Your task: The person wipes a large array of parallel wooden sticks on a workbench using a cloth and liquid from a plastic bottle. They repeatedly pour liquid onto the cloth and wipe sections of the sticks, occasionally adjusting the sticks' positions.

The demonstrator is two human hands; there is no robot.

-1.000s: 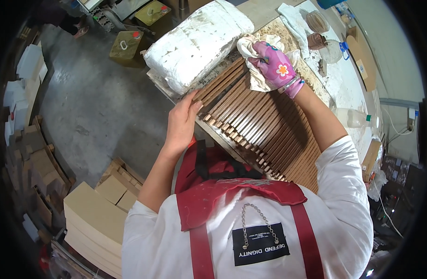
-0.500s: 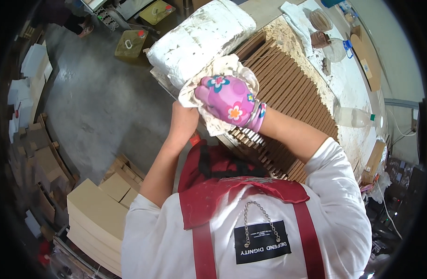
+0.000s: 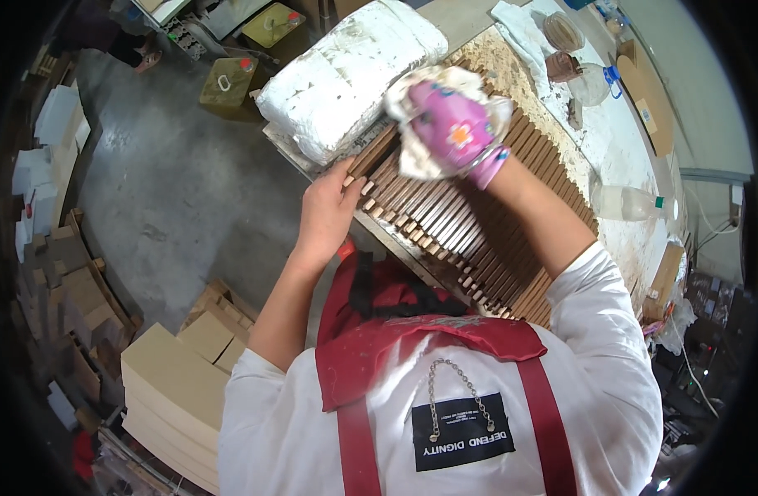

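A row of brown wooden slats [image 3: 478, 231] lies side by side on the workbench. My right hand [image 3: 450, 131], in a pink flowered glove, presses a white cloth [image 3: 420, 161] onto the slats near their far left end. My bare left hand [image 3: 327, 213] rests against the near ends of the slats at the bench edge, fingers touching the wood. A bulky white wrapped bundle [image 3: 346, 74] sits just beyond both hands.
A clear plastic bottle [image 3: 622, 201] lies on the stained white bench at the right. Small jars [image 3: 565, 50] and rags sit further back. Yellowish canisters [image 3: 228, 81] stand on the grey floor. Stacks of pale boards [image 3: 168, 388] rise at lower left.
My gloved right hand swept the cloth from the far right end of the slats toward the left, then back a little to the right. My left hand stayed at the slat ends.
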